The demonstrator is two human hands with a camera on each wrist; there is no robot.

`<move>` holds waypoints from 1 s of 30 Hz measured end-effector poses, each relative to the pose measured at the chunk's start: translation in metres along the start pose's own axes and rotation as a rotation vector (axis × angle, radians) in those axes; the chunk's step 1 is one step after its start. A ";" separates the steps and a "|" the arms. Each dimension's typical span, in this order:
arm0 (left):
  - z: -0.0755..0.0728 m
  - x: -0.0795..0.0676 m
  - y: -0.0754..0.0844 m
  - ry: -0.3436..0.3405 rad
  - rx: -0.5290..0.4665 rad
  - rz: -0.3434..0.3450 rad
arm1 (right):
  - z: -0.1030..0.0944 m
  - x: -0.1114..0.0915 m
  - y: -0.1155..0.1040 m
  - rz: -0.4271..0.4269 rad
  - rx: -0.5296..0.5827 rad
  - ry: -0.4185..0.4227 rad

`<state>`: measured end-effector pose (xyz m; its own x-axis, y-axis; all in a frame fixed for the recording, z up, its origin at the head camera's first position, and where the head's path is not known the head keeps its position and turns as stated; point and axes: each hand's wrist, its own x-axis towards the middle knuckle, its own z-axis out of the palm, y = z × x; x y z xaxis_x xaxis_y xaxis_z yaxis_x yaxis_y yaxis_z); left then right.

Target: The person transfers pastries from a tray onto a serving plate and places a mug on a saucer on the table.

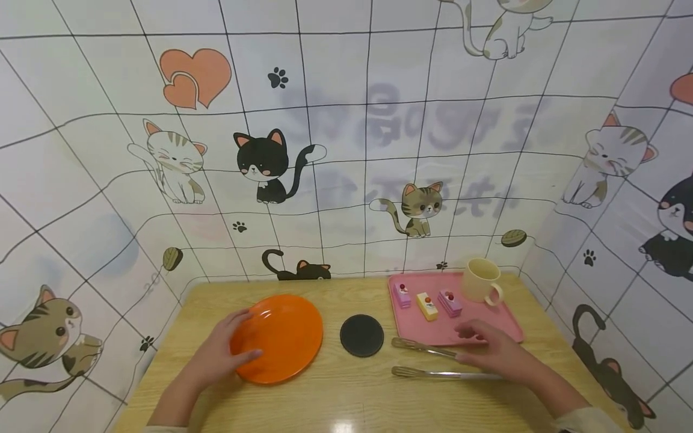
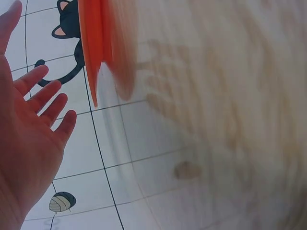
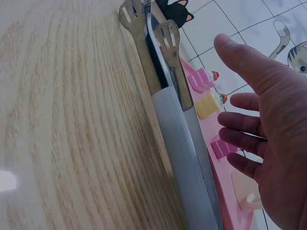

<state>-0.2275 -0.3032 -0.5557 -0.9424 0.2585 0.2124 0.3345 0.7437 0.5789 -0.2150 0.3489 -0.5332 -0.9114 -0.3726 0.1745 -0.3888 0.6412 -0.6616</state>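
Observation:
On the left, an orange plate (image 1: 281, 338) lies on the wooden table, its left rim overlapped by my left hand (image 1: 219, 352). The left wrist view has that hand with fingers loosely spread and a gap between them and the plate (image 2: 93, 43). To the right, metal tongs (image 1: 433, 373) with slotted heads and pale handles lie spread in front of a pink tray (image 1: 433, 329). My right hand (image 1: 500, 356) hovers over the tongs (image 3: 175, 134) and the tray's front edge, fingers relaxed and holding nothing.
Three small toy cake slices, two purple and one yellow (image 1: 427, 307), sit on the tray beside a cream mug (image 1: 482, 280). Between plate and tray lies a round black coaster (image 1: 361, 335). A cat-patterned cloth (image 1: 335, 198) walls the table's back and sides.

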 end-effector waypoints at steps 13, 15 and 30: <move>-0.009 -0.006 -0.002 -0.061 0.000 -0.041 | -0.007 -0.017 0.011 -0.008 -0.014 -0.011; -0.010 -0.006 -0.001 -0.073 0.008 -0.040 | -0.009 -0.020 0.013 -0.012 -0.019 -0.015; -0.012 -0.009 -0.005 -0.198 0.044 -0.103 | -0.007 -0.030 0.035 -0.078 -0.040 -0.054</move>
<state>-0.2204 -0.3166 -0.5516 -0.9564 0.2921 -0.0070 0.2395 0.7975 0.5537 -0.2022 0.3869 -0.5565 -0.8701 -0.4575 0.1836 -0.4641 0.6347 -0.6178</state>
